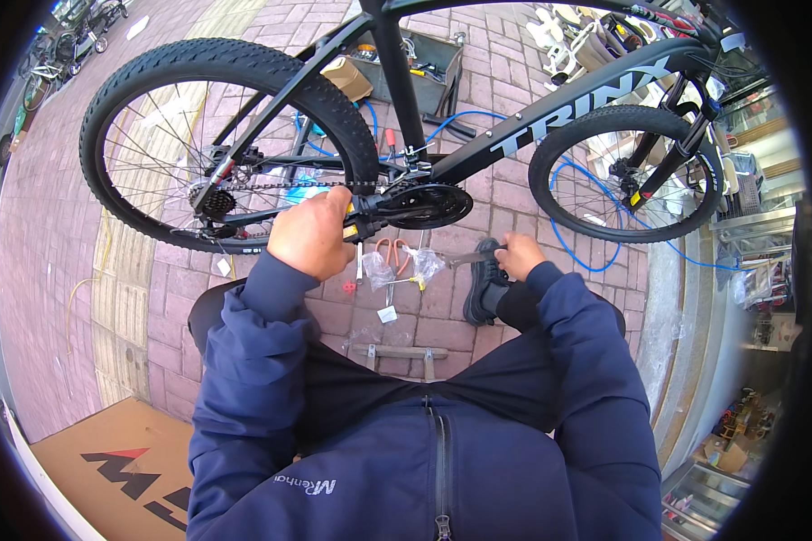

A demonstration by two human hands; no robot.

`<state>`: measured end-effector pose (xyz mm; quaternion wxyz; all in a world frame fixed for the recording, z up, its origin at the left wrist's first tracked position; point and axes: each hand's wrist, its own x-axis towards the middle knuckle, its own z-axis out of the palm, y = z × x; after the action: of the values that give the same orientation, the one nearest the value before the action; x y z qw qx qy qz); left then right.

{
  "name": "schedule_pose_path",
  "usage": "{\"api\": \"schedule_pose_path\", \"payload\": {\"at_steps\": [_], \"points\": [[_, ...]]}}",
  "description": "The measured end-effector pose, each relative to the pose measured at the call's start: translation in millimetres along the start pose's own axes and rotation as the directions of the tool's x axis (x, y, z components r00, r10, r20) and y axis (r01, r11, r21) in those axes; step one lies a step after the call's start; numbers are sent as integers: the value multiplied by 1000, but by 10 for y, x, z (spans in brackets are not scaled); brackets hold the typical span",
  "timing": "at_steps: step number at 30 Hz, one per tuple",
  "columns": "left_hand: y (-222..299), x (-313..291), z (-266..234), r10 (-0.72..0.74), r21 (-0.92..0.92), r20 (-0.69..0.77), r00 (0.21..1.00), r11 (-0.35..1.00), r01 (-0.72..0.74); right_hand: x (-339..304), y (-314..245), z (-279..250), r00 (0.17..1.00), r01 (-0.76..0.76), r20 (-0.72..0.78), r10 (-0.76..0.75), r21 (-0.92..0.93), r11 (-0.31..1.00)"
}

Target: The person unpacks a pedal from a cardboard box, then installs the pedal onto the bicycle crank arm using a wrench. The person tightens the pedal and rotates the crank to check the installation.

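Note:
A black mountain bike (550, 122) stands across in front of me, its rear wheel (338, 108) to the left and front wheel (543, 203) to the right. My left hand (311, 234) is closed around a black pedal (363, 218) with yellow reflectors, beside the chainring (438, 207) and crank. Low by my shoe (480, 293), my right hand (519, 258) grips a flat metal wrench (467, 259), its free end pointing left. The wrench is apart from the pedal. My left palm hides part of the pedal.
On the brick paving below the crank lie clear plastic bags (379, 270), orange-handled pliers (393, 251) and a white tag (387, 314). Behind the frame are an open toolbox (438, 77) and a blue hose (559, 239). A cardboard box (108, 451) is at lower left.

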<state>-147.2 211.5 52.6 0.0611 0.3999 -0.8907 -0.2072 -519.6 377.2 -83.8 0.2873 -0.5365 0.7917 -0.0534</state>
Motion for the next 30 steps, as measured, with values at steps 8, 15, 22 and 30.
{"api": "schedule_pose_path", "payload": {"at_steps": [8,15,22,30], "points": [[-12,-85,70,-19,25,49,999,1000,18,-531,-778,614,952,307,0,-307,-53,950],[-84,-182,-38,-10,-6,-11,1000,1000,10,-313,-799,302,944,74,321,-78,26,997],[-277,-388,-349,-71,-52,-72,995,996,67,487,-326,803,792,172,548,267,-621,765],[-415,-534,-611,-322,-119,-91,942,943,311,491,-985,2162,888,347,385,-249,-209,914]]}}
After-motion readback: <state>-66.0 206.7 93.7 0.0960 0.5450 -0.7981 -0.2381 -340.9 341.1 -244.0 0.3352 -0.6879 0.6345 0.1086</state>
